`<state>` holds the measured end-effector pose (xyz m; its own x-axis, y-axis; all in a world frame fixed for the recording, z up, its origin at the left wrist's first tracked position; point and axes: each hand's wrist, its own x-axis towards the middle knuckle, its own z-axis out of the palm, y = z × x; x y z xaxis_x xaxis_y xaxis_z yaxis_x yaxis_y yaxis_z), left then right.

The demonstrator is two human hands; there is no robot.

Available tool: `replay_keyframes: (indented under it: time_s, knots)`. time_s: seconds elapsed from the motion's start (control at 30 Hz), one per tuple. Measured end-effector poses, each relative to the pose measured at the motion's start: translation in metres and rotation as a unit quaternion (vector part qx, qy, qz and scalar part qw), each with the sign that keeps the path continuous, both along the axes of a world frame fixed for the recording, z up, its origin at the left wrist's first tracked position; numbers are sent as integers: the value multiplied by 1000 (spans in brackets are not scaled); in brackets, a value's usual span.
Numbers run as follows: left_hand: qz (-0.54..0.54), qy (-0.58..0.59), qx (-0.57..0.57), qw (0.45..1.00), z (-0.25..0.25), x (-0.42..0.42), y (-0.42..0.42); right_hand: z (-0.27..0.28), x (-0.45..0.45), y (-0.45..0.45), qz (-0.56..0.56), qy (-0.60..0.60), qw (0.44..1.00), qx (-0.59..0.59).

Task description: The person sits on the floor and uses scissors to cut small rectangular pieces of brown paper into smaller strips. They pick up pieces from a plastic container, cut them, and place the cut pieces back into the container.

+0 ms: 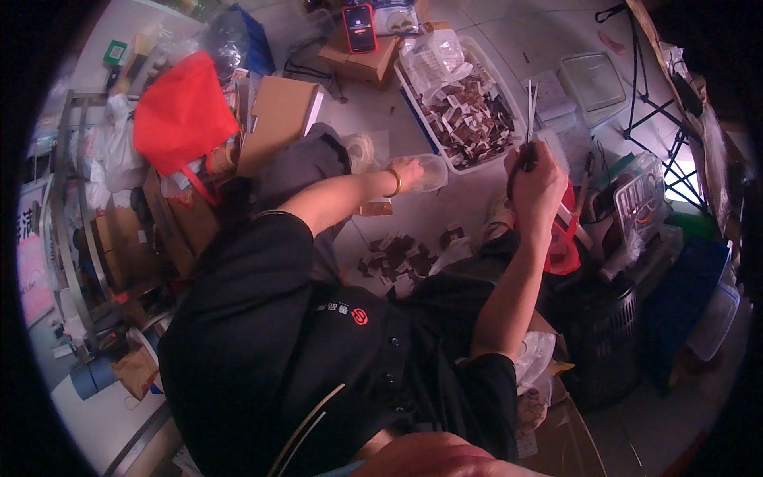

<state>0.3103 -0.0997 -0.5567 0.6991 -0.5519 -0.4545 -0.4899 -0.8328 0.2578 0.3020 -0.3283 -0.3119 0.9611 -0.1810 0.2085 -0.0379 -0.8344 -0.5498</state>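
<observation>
My right hand (539,179) grips a pair of scissors (530,116) by the dark handles, and the slim metal blades point away from me. My left hand (408,171), below a gold-coloured bangle (394,183), is at the near end of a clear plastic container (434,174). Its fingers are partly hidden, so whether they grip the rim or something inside is unclear. Beyond both hands stands a white plastic tub (471,170) filled with small brown-and-white packets (468,119). A loose pile of similar brown pieces (396,259) lies on the floor between my legs.
A phone in a red case (360,30) rests on a cardboard box (363,59) at the back. Left are a red bag (185,113), a carton (277,119) and a metal rack (74,226). Right are a lidded clear box (593,83), a folding frame (650,107) and a black basket (602,340).
</observation>
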Motion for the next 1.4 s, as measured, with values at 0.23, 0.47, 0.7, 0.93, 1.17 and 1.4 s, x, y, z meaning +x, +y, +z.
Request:
replay_keyframes:
  time_s: [0.23,0.47,0.7,0.93,1.17,1.4]
  knots:
    - [-7,11,-44,999,-18,-1,7,0,0,0,6,-2,1000,-11]
    - [30,40,-36,998,3,3,2,-4,-2,-4,2,-2,1000,-2]
    - [3,9,16,1000,-7,10,10,-1,-1,-4,-2,-8,1000,5]
    - [360,406,-363,757,-31,51,17,-5,-3,-11,-11,-14,1000,-23]
    - [412,544,-605,409,-9,116,-8,-11,-8,-28,-37,-56,998,-10]
    - [408,-168,-372,817,-45,91,-83,-5,-22,-57,-76,-102,991,-38]
